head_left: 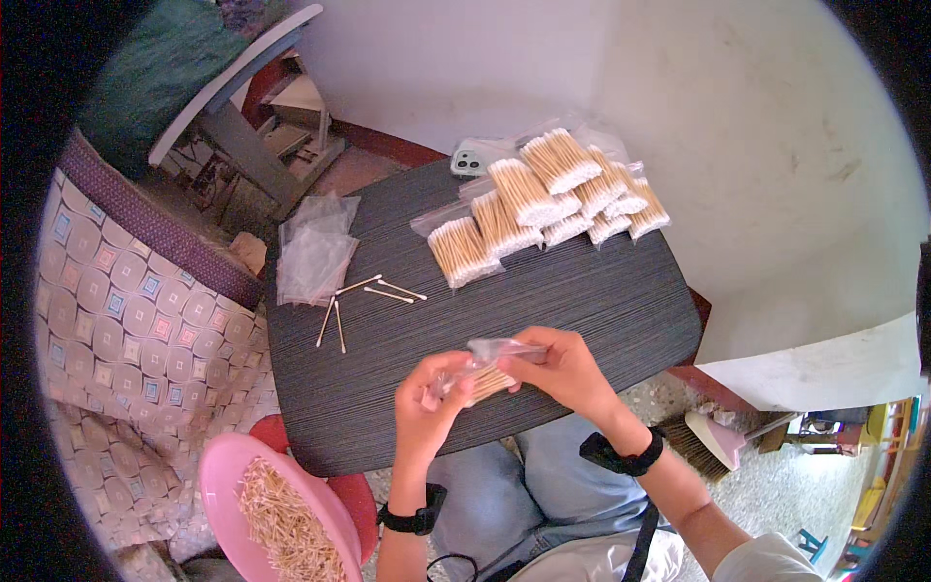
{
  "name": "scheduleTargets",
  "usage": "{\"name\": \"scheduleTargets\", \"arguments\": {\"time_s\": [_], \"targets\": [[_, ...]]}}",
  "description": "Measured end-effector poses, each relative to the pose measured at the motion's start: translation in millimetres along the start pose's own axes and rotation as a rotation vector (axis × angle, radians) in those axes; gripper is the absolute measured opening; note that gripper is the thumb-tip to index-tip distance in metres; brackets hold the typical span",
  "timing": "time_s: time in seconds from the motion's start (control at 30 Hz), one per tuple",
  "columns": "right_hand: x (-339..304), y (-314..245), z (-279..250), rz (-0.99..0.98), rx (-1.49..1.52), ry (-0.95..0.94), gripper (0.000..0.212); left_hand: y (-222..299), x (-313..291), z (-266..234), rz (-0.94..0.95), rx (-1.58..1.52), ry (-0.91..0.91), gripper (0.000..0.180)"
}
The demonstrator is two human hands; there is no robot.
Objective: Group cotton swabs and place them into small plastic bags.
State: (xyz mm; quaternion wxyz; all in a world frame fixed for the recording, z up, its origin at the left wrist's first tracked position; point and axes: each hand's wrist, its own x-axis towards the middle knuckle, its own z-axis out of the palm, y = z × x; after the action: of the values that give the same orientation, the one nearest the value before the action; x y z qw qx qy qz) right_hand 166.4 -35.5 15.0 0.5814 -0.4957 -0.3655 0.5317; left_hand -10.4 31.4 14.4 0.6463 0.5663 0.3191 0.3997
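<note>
The fingers (525, 371) hold a clear bag of cotton swabs (491, 384) between them.

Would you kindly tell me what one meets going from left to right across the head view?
Patterned fabric → stack of clear bags → left hand → held bag of cotton swabs → right hand → broom.

I see one dark table (582, 286). On it lie clear flat bags (315, 257), five loose swabs (339, 326), piled swab packs (524, 199) and a phone (468, 160).
</note>
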Motion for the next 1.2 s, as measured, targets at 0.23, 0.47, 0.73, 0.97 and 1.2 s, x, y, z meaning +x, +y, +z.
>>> {"name": "scheduleTargets", "arguments": {"time_s": [0.23,0.47,0.73,0.97,1.2], "targets": [[-0.7,-8.2,-4.4,0.028,-0.198,-0.042,0.020,-2.3,0.2,-7.6,-0.085,-0.030,0.055,0.027],[-0.3,-18.9,-1.3,-0.074,-0.379,0.008,0.012,2.1,2.0,7.3,-0.044,-0.066,0.074,0.045],[4.7,-7.9,-2.2,-0.103,-0.175,0.170,0.014,-11.0,0.5,-3.9,-0.033,-0.401,0.049,0.039],[6.4,-3.9,-3.0,-0.024,-0.123,0.108,0.014,-7.3,0.4,-4.7,-0.095,-0.180,-0.061,0.027],[6.6,-4.4,-5.5,-0.100,-0.131,-0.113,0.021,-5.5,-0.5,-2.4,-0.086,-0.174,-0.052,0.029]]}}
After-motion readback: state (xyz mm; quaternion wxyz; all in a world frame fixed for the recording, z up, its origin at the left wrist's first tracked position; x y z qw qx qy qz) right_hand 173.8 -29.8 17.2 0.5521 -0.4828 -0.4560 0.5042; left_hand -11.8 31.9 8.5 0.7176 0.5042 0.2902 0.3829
